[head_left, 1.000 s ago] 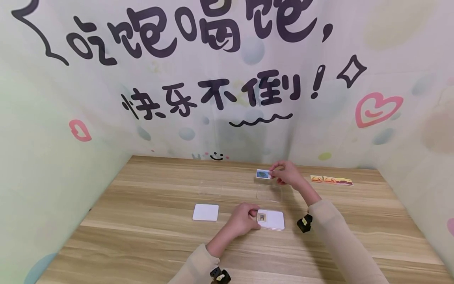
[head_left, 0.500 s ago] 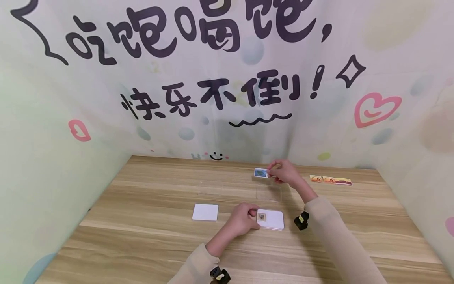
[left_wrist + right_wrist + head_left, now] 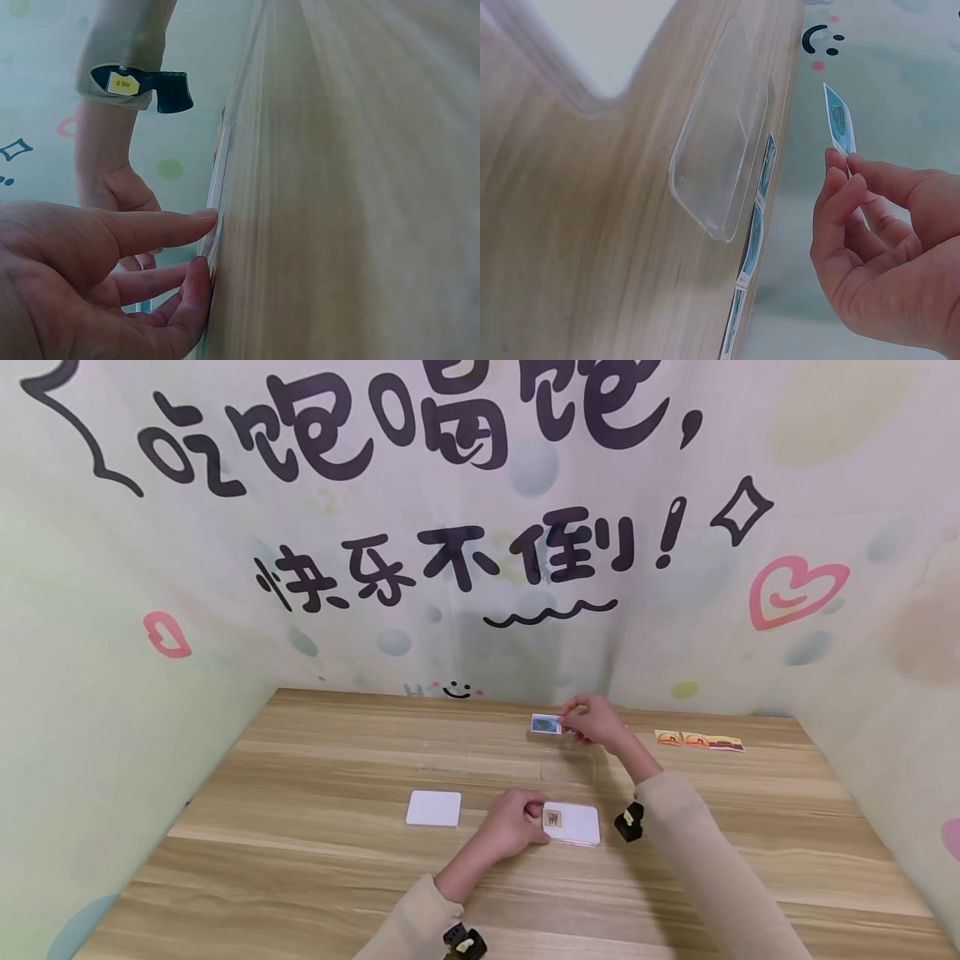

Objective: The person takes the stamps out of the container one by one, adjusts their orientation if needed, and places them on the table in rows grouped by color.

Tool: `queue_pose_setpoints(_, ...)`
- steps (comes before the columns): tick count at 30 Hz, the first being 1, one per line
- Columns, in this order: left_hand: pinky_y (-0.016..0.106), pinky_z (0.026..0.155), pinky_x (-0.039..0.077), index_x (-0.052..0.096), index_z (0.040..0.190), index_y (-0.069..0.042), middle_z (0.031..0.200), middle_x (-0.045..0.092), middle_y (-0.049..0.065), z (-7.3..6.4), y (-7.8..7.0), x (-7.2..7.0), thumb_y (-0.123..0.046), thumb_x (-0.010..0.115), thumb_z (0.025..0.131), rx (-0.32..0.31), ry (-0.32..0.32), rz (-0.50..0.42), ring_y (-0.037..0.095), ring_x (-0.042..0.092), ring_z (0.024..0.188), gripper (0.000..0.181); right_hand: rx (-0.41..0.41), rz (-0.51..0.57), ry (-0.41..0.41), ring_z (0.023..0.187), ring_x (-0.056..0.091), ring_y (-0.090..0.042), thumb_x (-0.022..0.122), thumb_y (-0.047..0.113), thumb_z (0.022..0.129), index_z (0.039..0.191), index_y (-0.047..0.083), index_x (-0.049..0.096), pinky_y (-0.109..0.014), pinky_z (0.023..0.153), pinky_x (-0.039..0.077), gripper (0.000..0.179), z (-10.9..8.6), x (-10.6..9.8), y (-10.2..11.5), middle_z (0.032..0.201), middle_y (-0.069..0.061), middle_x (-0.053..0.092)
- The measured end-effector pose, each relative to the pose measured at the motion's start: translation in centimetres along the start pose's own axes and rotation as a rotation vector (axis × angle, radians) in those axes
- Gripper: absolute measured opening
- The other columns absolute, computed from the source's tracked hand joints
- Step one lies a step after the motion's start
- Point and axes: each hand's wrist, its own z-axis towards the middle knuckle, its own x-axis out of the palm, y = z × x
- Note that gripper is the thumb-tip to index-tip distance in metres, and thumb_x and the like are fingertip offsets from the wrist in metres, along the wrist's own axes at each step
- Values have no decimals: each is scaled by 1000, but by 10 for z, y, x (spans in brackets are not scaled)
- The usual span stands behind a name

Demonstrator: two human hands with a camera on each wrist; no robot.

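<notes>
My right hand [image 3: 596,724] is raised near the back of the table and pinches a small blue stamp [image 3: 544,724] with a white border. In the right wrist view the stamp [image 3: 840,124] stands up between thumb and fingers, with a green figure on it. My left hand [image 3: 512,822] holds the left end of a clear plastic box [image 3: 577,842] filled with white card. On that white card, at its left side, lies a brown stamp [image 3: 552,819]. Thumb and curled fingers of the left hand [image 3: 112,262] meet the box's edge in the left wrist view.
A second white-filled box [image 3: 433,808] is to the left. Clear plastic lids [image 3: 567,768] lie behind the boxes, one partly in front of a row of blue stamps [image 3: 754,232]. Orange and yellow stamps [image 3: 697,741] lie back right. The printed curtain [image 3: 375,643] rises behind the table.
My right hand has shifted slightly left and away from me, with the blue stamp still pinched. My left hand and the box have stayed in place.
</notes>
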Motion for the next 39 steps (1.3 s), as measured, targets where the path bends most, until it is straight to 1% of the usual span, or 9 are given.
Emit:
queue_pose_setpoints(6,22,67,43,71,118,13,87,57,7,0,0,0,14,86,74,2,-2,-9,10,47,75,46,-8,13,-7,56,55,-10,62,3,103,112,-11,65,-26,55,51,17,1,1,2,90,-21,74)
queue_pose_setpoints(12,23,67,42,71,120,13,88,57,8,0,1,0,14,85,75,-6,1,-12,12,47,76,47,1,5,-29,55,52,-9,65,4,102,111,-10,67,-25,53,50,17,7,2,1,83,-15,72)
queue_pose_setpoints(17,23,67,42,70,119,14,88,56,8,0,2,0,15,85,74,0,-1,-16,13,47,76,47,6,14,-44,54,54,-10,68,4,100,110,-11,68,-26,53,51,18,9,3,3,81,-14,71)
queue_pose_setpoints(24,23,68,43,71,118,13,88,58,9,0,1,0,14,85,74,5,-5,-14,12,48,76,47,11,-2,-44,56,58,-12,68,6,100,111,-9,69,-28,55,53,18,15,4,2,85,-16,73)
queue_pose_setpoints(30,23,68,43,71,119,13,88,58,9,0,0,0,14,85,74,-6,-5,-17,12,48,76,47,35,4,-49,56,56,-11,68,7,101,111,-8,69,-28,57,54,18,21,5,-1,88,-14,72)
queue_pose_setpoints(35,23,68,43,71,118,13,88,58,8,0,1,0,14,85,73,2,-9,-11,12,48,76,47,44,31,-49,56,54,-9,68,6,100,109,-7,69,-27,57,53,16,25,7,-1,87,-14,73)
queue_pose_setpoints(39,23,68,43,71,118,13,88,59,8,0,2,0,14,85,73,4,-8,-13,11,48,75,47,33,35,-52,53,54,-8,70,5,98,107,-8,69,-25,55,52,15,26,10,0,83,-12,73)
